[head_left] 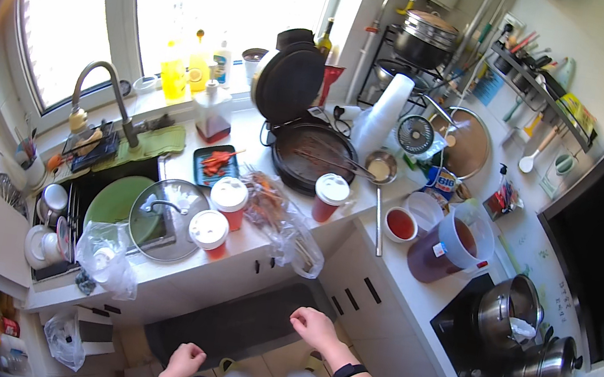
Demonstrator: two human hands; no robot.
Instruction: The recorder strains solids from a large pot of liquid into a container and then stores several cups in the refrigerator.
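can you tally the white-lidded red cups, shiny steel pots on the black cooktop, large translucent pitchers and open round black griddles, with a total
White-lidded red cups: 3
Shiny steel pots on the black cooktop: 2
Large translucent pitcher: 1
Open round black griddle: 1
Total: 7

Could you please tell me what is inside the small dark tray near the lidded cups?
The dark tray holds a pile of orange-red pieces; I cannot tell what they are. Its bottom beneath them is covered.

Upright on the counter (394, 265), two white-lidded reddish cups (228, 204) close together, a third cup (330, 198) farther right
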